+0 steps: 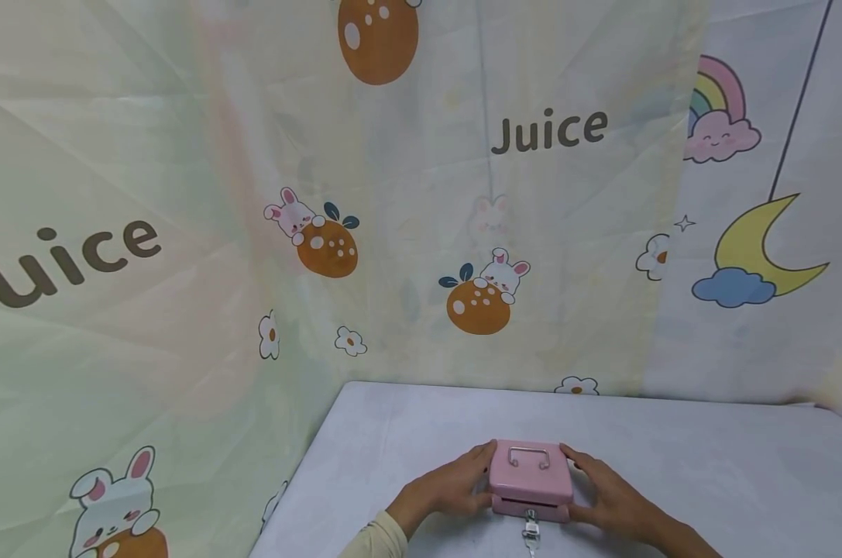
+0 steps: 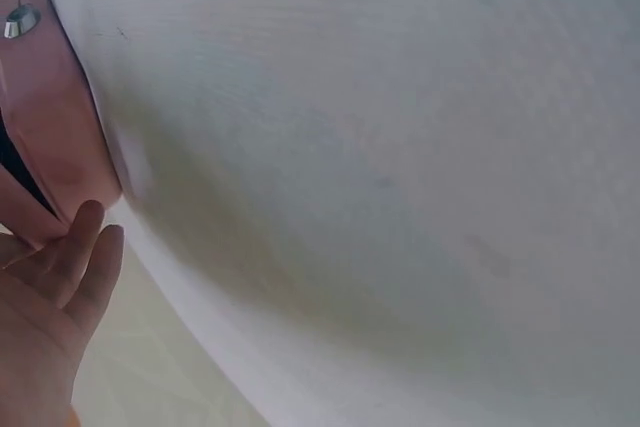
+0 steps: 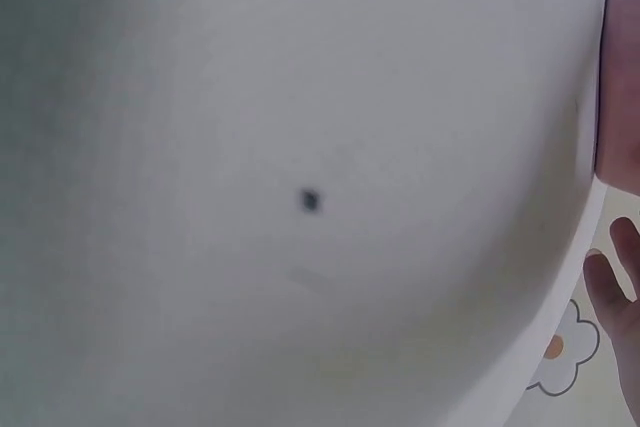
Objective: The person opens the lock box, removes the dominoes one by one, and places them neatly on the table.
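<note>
A small pink metal cash box (image 1: 532,490) sits on the white table, a wire handle (image 1: 528,450) on its lid. Silver keys (image 1: 530,531) hang at the lock on its front. A dark gap shows between lid and body along the front. My left hand (image 1: 455,482) grips the box's left side, fingers toward the back corner and thumb near the front. On the opposite side my right hand (image 1: 614,496) holds it likewise. The left wrist view shows the fingertips (image 2: 88,222) against the box's end; in the right wrist view only some fingers (image 3: 603,287) appear.
The white-covered table (image 1: 407,422) extends around the box. Behind it and to the left hang printed cloth curtains (image 1: 407,194) with rabbits, fruit and flowers. A small dark spot (image 3: 311,200) marks the right wrist view.
</note>
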Motion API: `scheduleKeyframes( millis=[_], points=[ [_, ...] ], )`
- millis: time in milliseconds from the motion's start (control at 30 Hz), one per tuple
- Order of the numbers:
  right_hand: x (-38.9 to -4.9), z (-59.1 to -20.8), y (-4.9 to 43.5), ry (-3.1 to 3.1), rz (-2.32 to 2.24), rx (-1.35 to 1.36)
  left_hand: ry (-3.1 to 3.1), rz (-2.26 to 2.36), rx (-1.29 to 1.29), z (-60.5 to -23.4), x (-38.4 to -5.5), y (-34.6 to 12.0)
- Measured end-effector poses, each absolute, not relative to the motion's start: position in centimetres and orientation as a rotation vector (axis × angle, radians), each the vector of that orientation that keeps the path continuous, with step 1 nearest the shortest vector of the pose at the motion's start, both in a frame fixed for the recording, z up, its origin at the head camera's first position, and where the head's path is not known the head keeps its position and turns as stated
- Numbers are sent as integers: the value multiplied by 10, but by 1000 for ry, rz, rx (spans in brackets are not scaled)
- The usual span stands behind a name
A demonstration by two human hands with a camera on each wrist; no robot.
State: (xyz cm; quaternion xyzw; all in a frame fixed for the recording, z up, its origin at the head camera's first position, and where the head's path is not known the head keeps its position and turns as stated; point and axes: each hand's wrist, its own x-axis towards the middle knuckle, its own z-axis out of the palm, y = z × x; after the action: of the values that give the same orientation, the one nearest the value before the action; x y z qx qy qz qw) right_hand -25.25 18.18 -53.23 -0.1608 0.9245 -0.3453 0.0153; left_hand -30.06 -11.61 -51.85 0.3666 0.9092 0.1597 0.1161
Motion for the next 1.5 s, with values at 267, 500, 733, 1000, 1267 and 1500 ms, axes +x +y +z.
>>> scheduleKeyframes(
  millis=[267, 500, 733, 1000, 1267, 1500],
  points=[
    [-257, -525, 184, 2879, -1064, -454, 2666, 534, 1024, -515, -303, -114],
    [-260, -520, 184, 2859, -1109, -463, 2661, 619, 966, -511, -304, -115],
    [-266, -519, 185, 2863, -1136, -454, 2704, 651, 961, -509, -306, -114],
    [-275, -513, 185, 2830, -1157, -418, 2851, 612, 1019, -510, -314, -109],
    [-282, -511, 182, 2833, -1181, -373, 2937, 618, 943, -502, -316, -100],
    [-286, -509, 181, 2829, -1175, -335, 2905, 647, 818, -499, -321, -96]
  ],
)
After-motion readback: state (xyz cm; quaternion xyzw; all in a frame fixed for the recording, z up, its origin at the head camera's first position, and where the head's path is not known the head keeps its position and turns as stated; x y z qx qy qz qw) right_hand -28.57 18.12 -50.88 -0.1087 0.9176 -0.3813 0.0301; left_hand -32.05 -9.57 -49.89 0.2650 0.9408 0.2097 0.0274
